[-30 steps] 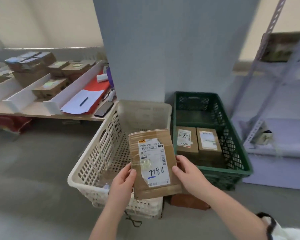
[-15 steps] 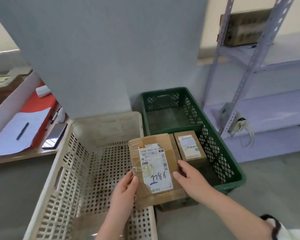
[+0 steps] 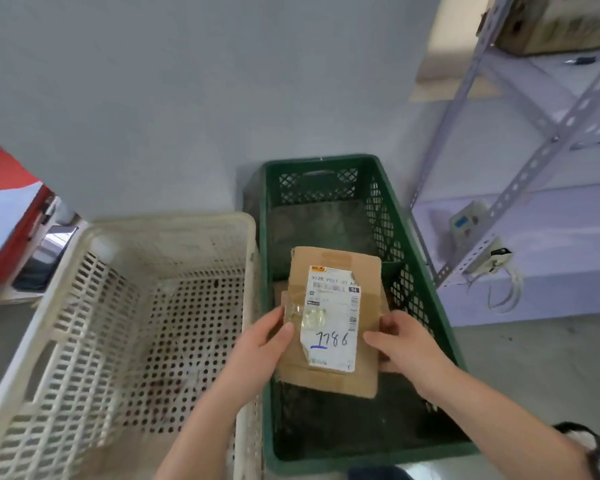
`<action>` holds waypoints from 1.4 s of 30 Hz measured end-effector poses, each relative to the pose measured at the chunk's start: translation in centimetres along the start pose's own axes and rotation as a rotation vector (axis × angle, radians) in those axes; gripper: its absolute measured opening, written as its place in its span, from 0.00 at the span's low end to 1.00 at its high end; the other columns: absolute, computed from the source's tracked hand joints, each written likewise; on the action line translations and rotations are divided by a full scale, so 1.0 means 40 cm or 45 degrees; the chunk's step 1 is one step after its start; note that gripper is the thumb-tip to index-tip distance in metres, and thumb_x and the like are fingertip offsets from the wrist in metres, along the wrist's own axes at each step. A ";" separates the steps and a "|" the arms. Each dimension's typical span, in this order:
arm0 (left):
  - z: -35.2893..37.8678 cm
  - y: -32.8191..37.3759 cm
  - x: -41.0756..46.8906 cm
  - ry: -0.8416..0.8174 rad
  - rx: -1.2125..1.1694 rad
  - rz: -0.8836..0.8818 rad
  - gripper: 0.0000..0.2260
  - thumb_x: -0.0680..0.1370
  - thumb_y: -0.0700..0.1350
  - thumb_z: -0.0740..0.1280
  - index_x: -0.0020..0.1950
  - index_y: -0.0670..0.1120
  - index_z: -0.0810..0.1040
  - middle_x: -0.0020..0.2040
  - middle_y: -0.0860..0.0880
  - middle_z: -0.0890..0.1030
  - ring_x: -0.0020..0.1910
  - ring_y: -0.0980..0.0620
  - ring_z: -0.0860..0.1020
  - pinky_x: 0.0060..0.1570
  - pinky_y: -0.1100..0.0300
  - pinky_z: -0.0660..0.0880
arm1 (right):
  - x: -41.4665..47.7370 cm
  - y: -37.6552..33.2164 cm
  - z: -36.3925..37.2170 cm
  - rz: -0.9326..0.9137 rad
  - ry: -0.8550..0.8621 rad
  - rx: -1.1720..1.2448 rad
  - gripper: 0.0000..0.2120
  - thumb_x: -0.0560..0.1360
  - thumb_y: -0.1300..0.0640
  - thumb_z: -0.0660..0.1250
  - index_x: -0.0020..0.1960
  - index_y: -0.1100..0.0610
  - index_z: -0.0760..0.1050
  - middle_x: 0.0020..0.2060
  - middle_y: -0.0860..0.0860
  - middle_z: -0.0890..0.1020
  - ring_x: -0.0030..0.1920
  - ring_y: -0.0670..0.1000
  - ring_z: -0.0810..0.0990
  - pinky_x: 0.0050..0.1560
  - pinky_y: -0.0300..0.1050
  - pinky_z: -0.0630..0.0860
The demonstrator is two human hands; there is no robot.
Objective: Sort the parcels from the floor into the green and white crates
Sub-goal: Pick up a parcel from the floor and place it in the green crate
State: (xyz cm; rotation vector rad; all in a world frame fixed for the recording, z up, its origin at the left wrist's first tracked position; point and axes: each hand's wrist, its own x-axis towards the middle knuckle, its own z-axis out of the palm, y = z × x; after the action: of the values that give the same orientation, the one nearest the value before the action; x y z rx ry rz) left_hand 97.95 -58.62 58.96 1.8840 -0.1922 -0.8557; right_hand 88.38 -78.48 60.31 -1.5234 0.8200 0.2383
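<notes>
I hold a flat brown cardboard parcel (image 3: 333,323) with a white label marked 1786 over the green crate (image 3: 426,282). My left hand (image 3: 260,348) grips its left edge, thumb on top. My right hand (image 3: 406,344) grips its right edge. Under the parcel, edges of other brown parcels (image 3: 384,303) show inside the green crate. The white crate (image 3: 66,306) stands directly left of the green one, touching it.
A grey pillar rises behind the crates. A metal rack (image 3: 520,174) with a cardboard box (image 3: 551,22) on its shelf stands at right. At left, a low table edge carries a red folder (image 3: 11,188), papers and a phone (image 3: 45,254).
Both hands have carried the parcel from above the white crate's rim to the right, over the green crate. The view has dropped closer to the crates.
</notes>
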 end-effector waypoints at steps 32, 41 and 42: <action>0.210 0.050 0.313 -1.240 1.051 0.045 0.13 0.81 0.52 0.60 0.65 0.55 0.75 0.60 0.58 0.79 0.59 0.56 0.77 0.63 0.52 0.72 | -0.111 0.243 -0.037 0.893 0.128 0.947 0.06 0.78 0.64 0.63 0.51 0.67 0.75 0.35 0.66 0.83 0.33 0.61 0.84 0.23 0.43 0.78; 0.253 0.054 0.315 -1.207 0.939 0.049 0.14 0.81 0.51 0.61 0.67 0.57 0.74 0.55 0.64 0.78 0.58 0.58 0.75 0.55 0.64 0.70 | -0.110 0.253 -0.088 0.907 0.109 0.705 0.10 0.79 0.62 0.61 0.48 0.69 0.74 0.33 0.63 0.83 0.32 0.59 0.84 0.25 0.43 0.79; 0.256 0.054 0.316 -1.200 0.924 0.051 0.14 0.81 0.51 0.61 0.67 0.57 0.74 0.56 0.63 0.78 0.58 0.58 0.76 0.55 0.63 0.70 | -0.111 0.252 -0.092 0.901 0.121 0.683 0.10 0.79 0.61 0.61 0.48 0.69 0.74 0.33 0.64 0.84 0.32 0.59 0.84 0.25 0.43 0.79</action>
State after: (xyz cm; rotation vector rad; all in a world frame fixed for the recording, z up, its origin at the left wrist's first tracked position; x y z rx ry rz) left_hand 101.24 -73.31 52.41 1.9276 -1.2454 -1.7607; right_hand 77.80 -79.53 55.63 -0.7081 1.3584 0.4231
